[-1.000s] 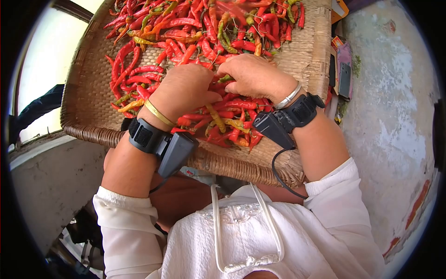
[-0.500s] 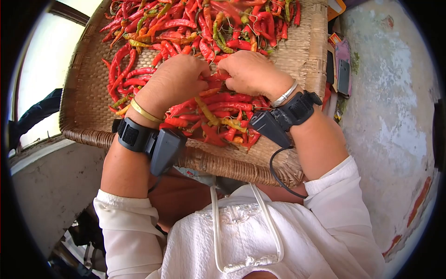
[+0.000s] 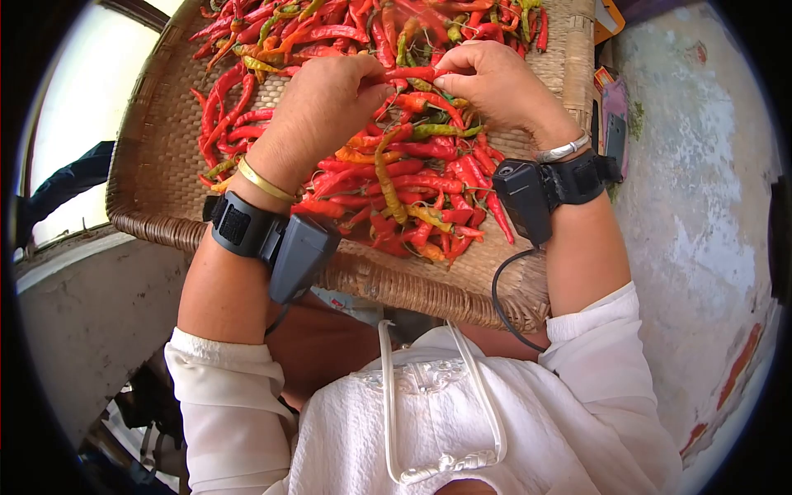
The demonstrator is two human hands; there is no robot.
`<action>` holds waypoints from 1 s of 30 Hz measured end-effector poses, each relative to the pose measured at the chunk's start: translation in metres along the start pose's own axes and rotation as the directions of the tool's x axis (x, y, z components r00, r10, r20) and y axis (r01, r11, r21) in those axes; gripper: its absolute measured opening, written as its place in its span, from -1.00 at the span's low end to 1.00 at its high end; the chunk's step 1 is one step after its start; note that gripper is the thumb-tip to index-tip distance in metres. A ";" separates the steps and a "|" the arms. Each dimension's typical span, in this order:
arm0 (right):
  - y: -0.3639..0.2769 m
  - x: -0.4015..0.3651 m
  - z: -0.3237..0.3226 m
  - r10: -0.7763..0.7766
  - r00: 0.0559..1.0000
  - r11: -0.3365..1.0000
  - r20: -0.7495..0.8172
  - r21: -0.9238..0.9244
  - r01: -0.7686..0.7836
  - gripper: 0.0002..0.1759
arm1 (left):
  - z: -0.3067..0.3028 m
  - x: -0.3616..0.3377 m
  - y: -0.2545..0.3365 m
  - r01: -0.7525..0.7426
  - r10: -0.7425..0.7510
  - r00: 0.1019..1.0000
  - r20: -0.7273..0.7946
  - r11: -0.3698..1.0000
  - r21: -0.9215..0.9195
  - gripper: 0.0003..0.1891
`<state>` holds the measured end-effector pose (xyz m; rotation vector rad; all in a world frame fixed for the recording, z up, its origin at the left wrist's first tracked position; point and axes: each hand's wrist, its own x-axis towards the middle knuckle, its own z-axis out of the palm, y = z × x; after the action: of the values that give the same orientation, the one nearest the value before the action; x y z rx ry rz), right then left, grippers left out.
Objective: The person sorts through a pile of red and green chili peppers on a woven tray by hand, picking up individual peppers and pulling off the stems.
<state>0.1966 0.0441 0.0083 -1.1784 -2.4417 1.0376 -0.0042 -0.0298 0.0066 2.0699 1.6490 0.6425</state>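
Note:
A red chili pepper (image 3: 411,73) is stretched level between my two hands. My left hand (image 3: 324,101) is closed around its left end, with the fingertips partly hidden behind the hand. At the other end, my right hand (image 3: 497,89) pinches the tip or stem between thumb and fingers. Below the hands lies a loose pile of red, orange and green chili peppers (image 3: 404,177), and a larger heap (image 3: 330,33) spreads beyond them. All of these peppers rest in a wide woven basket tray (image 3: 148,177).
The tray's thick rim (image 3: 412,299) runs close in front of my body. Black devices (image 3: 304,256) are strapped to both wrists, and a cable (image 3: 497,293) hangs from the right one. A phone (image 3: 615,134) lies beside the tray, near a worn wall (image 3: 701,206).
Both hands have moved away from me and the right one further to the right, uncovering more of the near pile. A red chili pepper now shows clearly between them.

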 end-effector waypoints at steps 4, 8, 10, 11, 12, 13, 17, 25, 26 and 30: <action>-0.005 -0.001 -0.012 0.145 0.989 0.967 0.007 0.208 -0.143 -0.75 | -0.004 -0.003 0.000 0.045 -0.074 0.988 0.134 0.977 0.207 -0.75; 0.007 0.008 -0.015 0.171 0.983 0.615 -0.069 0.787 -0.052 -0.73 | 0.008 -0.010 -0.006 -0.058 -0.017 0.914 0.406 0.983 0.172 -0.72; 0.008 0.004 -0.026 0.177 0.971 0.174 -0.159 0.976 0.128 -0.73 | 0.009 -0.011 0.003 -0.086 -0.003 0.909 0.417 0.977 0.194 -0.72; 0.013 0.006 -0.022 0.178 0.971 0.174 -0.159 0.976 0.128 -0.73 | 0.010 -0.012 0.005 -0.114 0.012 0.904 0.428 0.970 0.214 -0.73; 0.013 0.009 -0.015 0.249 0.952 0.261 -0.178 0.959 0.111 -0.72 | 0.012 -0.012 0.004 -0.116 0.014 0.903 0.428 0.970 0.214 -0.73; 0.013 0.011 -0.011 0.316 0.927 0.344 -0.201 0.935 0.086 -0.70 | 0.016 -0.013 0.002 -0.138 0.027 0.906 0.423 0.962 0.235 -0.74; -0.012 -0.002 -0.002 0.223 0.974 0.690 0.036 0.700 -0.183 -0.65 | 0.018 -0.011 0.007 -0.142 0.046 0.927 0.372 0.962 0.234 -0.78; -0.017 -0.001 0.022 0.025 0.990 0.885 0.139 0.457 -0.087 -0.65 | 0.002 -0.001 0.008 0.127 -0.101 0.990 0.099 0.943 -0.306 -0.85; -0.018 -0.001 0.025 -0.045 0.993 0.907 0.108 0.421 -0.004 -0.70 | 0.003 0.001 0.007 0.190 -0.171 0.982 0.083 0.890 -0.414 -0.85; -0.028 -0.006 0.026 -0.001 0.941 0.876 0.339 0.455 -0.163 -0.79 | 0.003 0.004 0.004 0.213 -0.211 0.974 0.088 0.702 -0.680 -0.82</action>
<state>0.1716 0.0152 0.0092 -1.0045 -2.1582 1.8670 0.0013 -0.0267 0.0066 1.3136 1.3254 0.9852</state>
